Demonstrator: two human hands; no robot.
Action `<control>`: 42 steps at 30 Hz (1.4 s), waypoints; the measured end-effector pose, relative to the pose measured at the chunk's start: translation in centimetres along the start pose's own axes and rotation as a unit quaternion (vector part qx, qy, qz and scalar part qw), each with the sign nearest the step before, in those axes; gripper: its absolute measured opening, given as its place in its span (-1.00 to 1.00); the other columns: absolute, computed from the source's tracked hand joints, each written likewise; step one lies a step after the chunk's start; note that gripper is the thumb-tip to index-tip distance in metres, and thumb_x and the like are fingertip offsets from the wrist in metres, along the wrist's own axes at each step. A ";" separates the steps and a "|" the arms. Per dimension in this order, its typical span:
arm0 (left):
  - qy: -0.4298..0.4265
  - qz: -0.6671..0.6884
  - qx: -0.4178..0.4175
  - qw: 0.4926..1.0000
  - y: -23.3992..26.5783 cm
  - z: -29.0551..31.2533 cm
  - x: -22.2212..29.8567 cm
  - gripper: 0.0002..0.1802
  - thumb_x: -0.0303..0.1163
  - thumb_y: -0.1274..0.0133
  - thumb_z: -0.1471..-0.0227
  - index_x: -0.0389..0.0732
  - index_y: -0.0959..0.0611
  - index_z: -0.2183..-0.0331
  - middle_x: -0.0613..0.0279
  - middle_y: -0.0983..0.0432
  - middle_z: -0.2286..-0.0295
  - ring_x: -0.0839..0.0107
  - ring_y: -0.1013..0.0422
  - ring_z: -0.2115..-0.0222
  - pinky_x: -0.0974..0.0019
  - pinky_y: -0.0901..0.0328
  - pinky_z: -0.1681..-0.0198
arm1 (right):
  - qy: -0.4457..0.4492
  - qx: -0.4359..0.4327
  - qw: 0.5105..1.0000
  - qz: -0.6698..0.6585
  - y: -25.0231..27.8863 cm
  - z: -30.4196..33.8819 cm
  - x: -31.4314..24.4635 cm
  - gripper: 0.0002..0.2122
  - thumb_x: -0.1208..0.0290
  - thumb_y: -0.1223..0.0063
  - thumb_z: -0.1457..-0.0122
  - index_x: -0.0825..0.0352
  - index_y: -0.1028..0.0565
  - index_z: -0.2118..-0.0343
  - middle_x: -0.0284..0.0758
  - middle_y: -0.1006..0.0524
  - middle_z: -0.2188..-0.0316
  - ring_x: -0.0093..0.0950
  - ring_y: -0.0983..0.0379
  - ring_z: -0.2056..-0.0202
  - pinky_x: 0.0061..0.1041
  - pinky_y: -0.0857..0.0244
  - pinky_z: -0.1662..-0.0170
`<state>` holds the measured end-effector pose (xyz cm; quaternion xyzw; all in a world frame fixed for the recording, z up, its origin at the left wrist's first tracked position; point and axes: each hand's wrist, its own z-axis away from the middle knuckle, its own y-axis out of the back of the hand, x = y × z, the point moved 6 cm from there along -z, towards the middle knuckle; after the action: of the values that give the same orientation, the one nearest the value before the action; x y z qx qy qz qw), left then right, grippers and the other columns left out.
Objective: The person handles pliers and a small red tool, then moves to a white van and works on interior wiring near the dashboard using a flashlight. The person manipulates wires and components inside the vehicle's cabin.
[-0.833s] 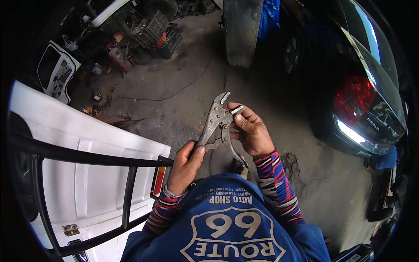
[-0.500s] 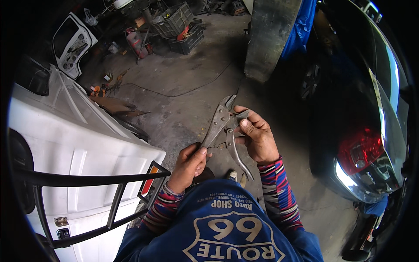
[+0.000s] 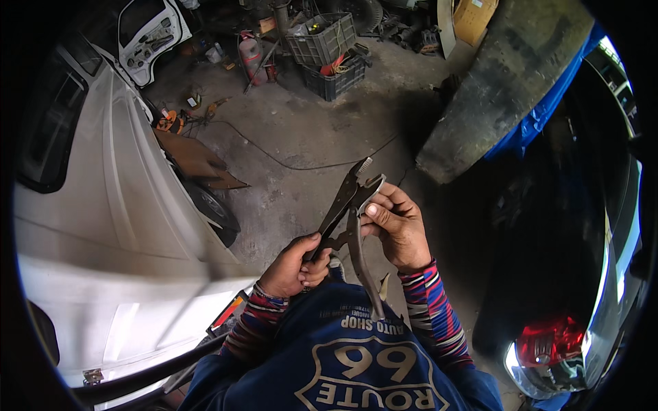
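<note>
While both hands (image 3: 291, 267) (image 3: 401, 233) grip, pliers (image 3: 354, 236) slant between.

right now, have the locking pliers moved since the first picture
Yes, leftward in view: the tip of the locking pliers was right of the floor cable; now they overlap. The camera moved too.

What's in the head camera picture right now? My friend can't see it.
A person's left hand and right hand hold open metal locking pliers. A white vehicle stands left, a dark car right, stacked crates beyond.
</note>
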<state>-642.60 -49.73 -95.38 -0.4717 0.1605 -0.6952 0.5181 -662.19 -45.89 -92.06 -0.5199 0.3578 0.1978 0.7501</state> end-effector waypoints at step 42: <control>-0.433 -0.499 0.524 0.537 17.9 -23.9 60.4 -0.80 -0.43 -0.31 -0.01 -0.35 -0.67 0.37 0.05 -0.50 0.63 0.29 -0.41 0.67 0.32 -0.27 0.55 | -0.084 -0.243 0.965 0.058 -20.5 -74.3 1.3 -0.75 0.26 -0.05 -0.40 0.26 -0.56 -0.01 -0.49 -0.57 0.25 -0.66 -0.48 0.27 -0.54 -0.45 0.10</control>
<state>-653.21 -116.09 -90.57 -0.3629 -0.7381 -0.5119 0.2479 -672.17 -122.28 -95.07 -0.6464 0.2644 0.3643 0.6161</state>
